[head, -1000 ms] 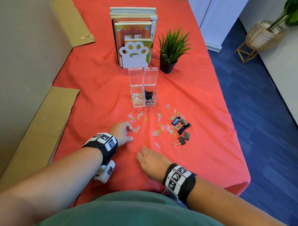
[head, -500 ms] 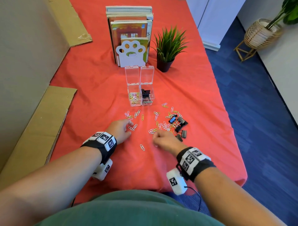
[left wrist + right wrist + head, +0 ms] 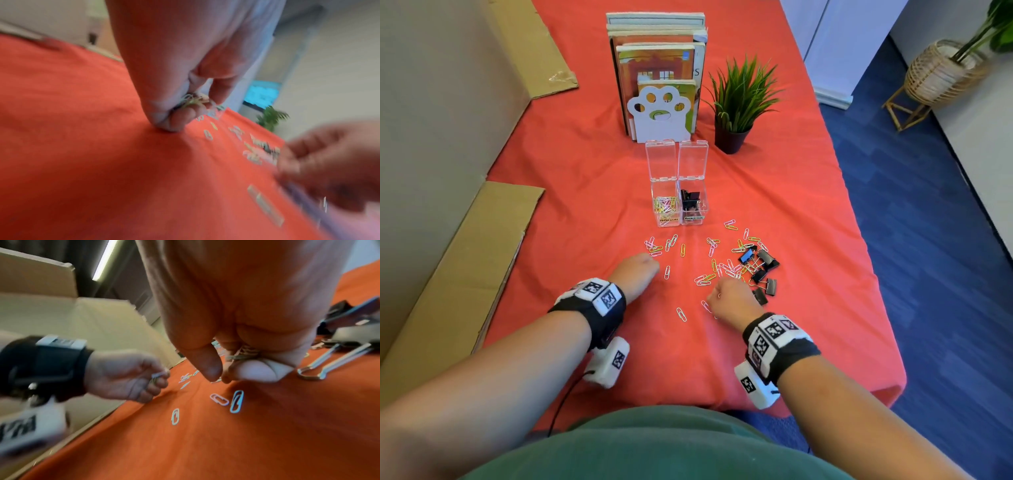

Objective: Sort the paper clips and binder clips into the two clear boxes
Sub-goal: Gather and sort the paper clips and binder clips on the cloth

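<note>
Two clear boxes stand open mid-table: the left box [image 3: 663, 205] holds coloured paper clips, the right box [image 3: 692, 204] holds black binder clips. Loose paper clips [image 3: 717, 270] and binder clips [image 3: 762, 263] are scattered in front of them. My left hand [image 3: 637, 270] rests on the cloth, fingers curled round a bunch of paper clips [image 3: 192, 100]. My right hand [image 3: 729, 298] is down by the clip pile, curled round a bundle of paper clips [image 3: 244, 352], thumb and fingertip touching the cloth. Two loose clips [image 3: 228, 400] lie just beneath it.
A red cloth [image 3: 585, 192] covers the table. Books in a white paw-shaped bookend [image 3: 659, 109] and a small potted plant [image 3: 738, 102] stand behind the boxes. Cardboard sheets [image 3: 458, 267] line the left side. The table's right edge drops to blue floor.
My right hand moved from the near middle of the cloth forward and right to the clip pile. The left hand stayed near the left group of clips, closing into a fist.
</note>
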{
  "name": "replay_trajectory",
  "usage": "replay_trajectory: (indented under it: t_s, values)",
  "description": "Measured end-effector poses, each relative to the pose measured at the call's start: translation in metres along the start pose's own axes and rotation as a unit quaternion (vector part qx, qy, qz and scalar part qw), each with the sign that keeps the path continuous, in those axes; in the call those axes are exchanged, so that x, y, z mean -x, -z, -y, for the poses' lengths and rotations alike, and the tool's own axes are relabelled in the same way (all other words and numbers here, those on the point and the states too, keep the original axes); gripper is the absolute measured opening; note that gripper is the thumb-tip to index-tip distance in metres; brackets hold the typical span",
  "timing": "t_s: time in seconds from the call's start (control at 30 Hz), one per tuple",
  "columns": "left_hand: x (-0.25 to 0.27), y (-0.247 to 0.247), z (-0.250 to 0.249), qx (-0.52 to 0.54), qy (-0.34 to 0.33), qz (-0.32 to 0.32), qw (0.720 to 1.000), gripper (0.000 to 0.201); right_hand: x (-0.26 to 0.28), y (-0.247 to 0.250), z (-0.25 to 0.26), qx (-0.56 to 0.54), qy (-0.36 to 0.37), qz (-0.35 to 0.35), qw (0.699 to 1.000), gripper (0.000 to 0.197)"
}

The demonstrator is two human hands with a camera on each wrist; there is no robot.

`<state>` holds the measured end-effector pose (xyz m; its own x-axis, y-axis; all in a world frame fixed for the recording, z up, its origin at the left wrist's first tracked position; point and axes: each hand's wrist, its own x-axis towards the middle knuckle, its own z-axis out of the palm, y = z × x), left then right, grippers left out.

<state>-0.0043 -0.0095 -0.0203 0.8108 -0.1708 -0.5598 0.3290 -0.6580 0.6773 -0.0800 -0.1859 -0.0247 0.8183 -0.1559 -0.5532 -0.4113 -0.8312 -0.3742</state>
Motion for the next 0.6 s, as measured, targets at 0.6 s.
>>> replay_trajectory:
  t_s: [0.6]
  values:
    - [-0.017,-0.017,0.006,-0.263,-0.143,-0.093,0.95,0.025,0.005,-0.029,0.001,0.209,0.154,-0.044,0.965,0.038]
